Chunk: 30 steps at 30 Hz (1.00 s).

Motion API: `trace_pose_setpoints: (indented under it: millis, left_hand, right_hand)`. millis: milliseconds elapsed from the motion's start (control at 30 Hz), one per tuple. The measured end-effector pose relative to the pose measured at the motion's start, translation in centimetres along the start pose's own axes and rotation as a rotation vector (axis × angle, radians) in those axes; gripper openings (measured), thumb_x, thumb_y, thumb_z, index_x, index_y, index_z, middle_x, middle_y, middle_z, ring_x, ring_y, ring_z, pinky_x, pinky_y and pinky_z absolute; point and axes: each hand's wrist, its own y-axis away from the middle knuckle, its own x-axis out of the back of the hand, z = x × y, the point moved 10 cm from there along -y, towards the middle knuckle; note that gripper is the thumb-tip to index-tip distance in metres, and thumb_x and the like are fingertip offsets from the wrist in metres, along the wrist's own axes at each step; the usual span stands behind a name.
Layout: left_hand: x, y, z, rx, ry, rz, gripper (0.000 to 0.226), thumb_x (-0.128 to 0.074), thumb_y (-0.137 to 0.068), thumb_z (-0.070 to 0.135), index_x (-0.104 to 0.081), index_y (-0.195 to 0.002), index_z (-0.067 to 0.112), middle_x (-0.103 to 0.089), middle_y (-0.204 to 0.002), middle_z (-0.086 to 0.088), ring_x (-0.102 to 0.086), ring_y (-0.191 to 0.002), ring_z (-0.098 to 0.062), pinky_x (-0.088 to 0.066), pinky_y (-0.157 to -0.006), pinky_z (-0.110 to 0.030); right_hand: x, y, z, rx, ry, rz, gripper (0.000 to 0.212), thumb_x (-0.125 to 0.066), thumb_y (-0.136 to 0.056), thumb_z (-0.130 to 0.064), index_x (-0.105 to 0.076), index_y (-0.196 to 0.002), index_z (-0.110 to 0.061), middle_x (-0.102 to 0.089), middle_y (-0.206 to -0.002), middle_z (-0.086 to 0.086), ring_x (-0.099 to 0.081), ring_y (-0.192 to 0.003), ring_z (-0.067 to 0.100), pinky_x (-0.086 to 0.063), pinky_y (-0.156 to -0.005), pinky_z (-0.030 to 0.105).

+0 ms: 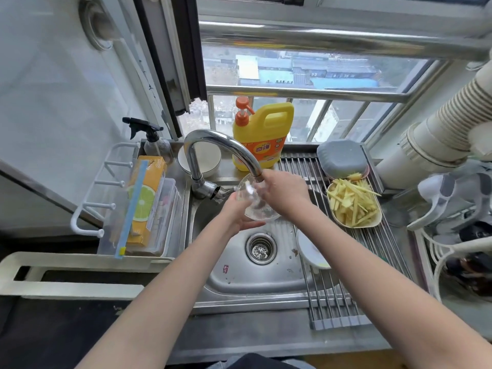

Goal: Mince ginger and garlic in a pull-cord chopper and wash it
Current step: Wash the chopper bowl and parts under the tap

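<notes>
Clear plastic, the chopper bowl (257, 202) is held tilted over the steel sink (239, 275), just under the faucet spout (255, 169). It is cupped from below by the left hand (241, 215), fingers curled round its wall. The right hand (283, 194) is laid on its rim, fingers bent into it. Ginger strips (352, 202) are heaped in a dish on the drying rack (343, 291).

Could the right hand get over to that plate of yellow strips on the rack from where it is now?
Probably yes. The plate of yellow strips sits uncovered on the rack, just right of the right hand, with nothing between them. But that hand is busy at the clear chopper bowl, which the left hand holds underneath.
</notes>
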Motion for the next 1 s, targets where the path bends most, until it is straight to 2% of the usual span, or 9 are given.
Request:
trace_pose_setpoints:
  millis: [67, 167, 267, 333, 467, 600, 767, 933, 1000]
  left_hand:
    - [-0.3, -0.2, -0.1, -0.017, 0.000, -0.029, 0.026, -0.052, -0.093, 0.002, -0.054, -0.098, 0.027, -0.060, -0.114, -0.010, -0.071, -0.071, -0.028, -0.057, -0.052, -0.037]
    - [-0.7, -0.1, -0.2, -0.002, 0.027, -0.060, 0.028, -0.052, -0.093, -0.002, -0.051, -0.101, 0.025, -0.060, -0.114, -0.010, -0.071, -0.073, -0.028, -0.057, -0.052, -0.038]
    - [-0.6, -0.2, 0.1, -0.004, -0.012, -0.059, 0.026, -0.058, -0.091, 0.006, -0.053, -0.110, 0.024, -0.065, -0.112, -0.012, -0.071, -0.074, -0.027, -0.057, -0.053, -0.036]
    - [-0.6, -0.2, 0.1, 0.001, -0.053, -0.052, 0.025, -0.056, -0.095, 0.019, -0.051, -0.120, 0.021, -0.067, -0.109, -0.012, -0.072, -0.072, -0.027, -0.057, -0.053, -0.036]
    - [-0.3, 0.0, 0.1, 0.000, -0.051, -0.068, 0.026, -0.058, -0.094, 0.027, -0.051, -0.119, 0.023, -0.065, -0.111, -0.012, -0.072, -0.070, -0.028, -0.057, -0.054, -0.037]
    - [-0.1, 0.2, 0.1, -0.012, -0.044, -0.101, 0.015, -0.053, -0.096, 0.023, -0.053, -0.111, 0.025, -0.064, -0.108, -0.012, -0.072, -0.072, -0.030, -0.057, -0.055, -0.038]
    - [0.6, 0.1, -0.4, 0.024, -0.066, -0.064, 0.026, -0.047, -0.099, 0.017, -0.046, -0.125, 0.022, -0.063, -0.113, -0.017, -0.070, -0.078, -0.034, -0.058, -0.055, -0.041]
    - [0.7, 0.2, -0.8, 0.042, -0.052, -0.051, 0.027, -0.047, -0.099, 0.017, -0.045, -0.125, 0.021, -0.061, -0.117, -0.018, -0.071, -0.077, -0.034, -0.058, -0.055, -0.041]
    - [0.6, 0.2, -0.9, 0.044, -0.038, -0.053, 0.027, -0.045, -0.098, 0.009, -0.045, -0.123, 0.021, -0.058, -0.121, -0.018, -0.070, -0.076, -0.034, -0.057, -0.054, -0.041]
  right_hand:
    - [-0.5, 0.3, 0.2, 0.039, -0.096, -0.048, 0.009, -0.051, -0.092, -0.026, -0.052, -0.098, -0.019, -0.058, -0.091, -0.004, -0.057, -0.081, 0.021, -0.035, -0.060, 0.031]
    - [-1.1, 0.7, 1.6, -0.020, -0.460, -0.096, 0.011, -0.061, -0.088, -0.011, -0.053, -0.088, -0.018, -0.057, -0.086, -0.008, -0.057, -0.075, 0.011, -0.046, -0.065, 0.028]
    - [-1.0, 0.9, 2.1, -0.047, -0.639, -0.061, 0.026, -0.063, -0.084, -0.002, -0.055, -0.075, -0.024, -0.059, -0.079, -0.009, -0.057, -0.076, 0.009, -0.040, -0.062, 0.011]
    - [-1.3, 1.1, 2.3, -0.092, -0.766, -0.064, 0.032, -0.064, -0.083, 0.001, -0.058, -0.073, -0.029, -0.062, -0.078, -0.010, -0.059, -0.076, 0.007, -0.043, -0.064, 0.007]
    - [-3.6, 2.0, 3.4, -0.293, -1.261, -0.202, 0.028, -0.066, -0.079, 0.010, -0.067, -0.088, -0.017, -0.070, -0.093, 0.007, -0.069, -0.089, 0.021, -0.058, -0.074, 0.028]
    - [-6.4, 3.4, 3.2, -0.562, -1.791, -0.399, 0.024, -0.057, -0.083, 0.014, -0.065, -0.099, -0.002, -0.071, -0.096, 0.020, -0.071, -0.085, 0.026, -0.059, -0.067, 0.026]
    - [-7.3, 3.9, 3.2, -0.645, -1.955, -0.444, 0.027, -0.047, -0.089, 0.012, -0.066, -0.102, -0.001, -0.072, -0.089, 0.020, -0.070, -0.078, 0.021, -0.059, -0.071, 0.025]
    - [-7.5, 4.4, 3.0, -0.723, -2.026, -0.444, 0.024, -0.051, -0.089, 0.007, -0.068, -0.101, -0.003, -0.067, -0.086, 0.017, -0.062, -0.080, 0.020, -0.058, -0.070, 0.025]
    - [-7.7, 4.6, 3.0, -0.761, -2.055, -0.418, 0.020, -0.053, -0.089, 0.002, -0.068, -0.101, -0.005, -0.065, -0.083, 0.012, -0.060, -0.078, 0.018, -0.057, -0.066, 0.026]
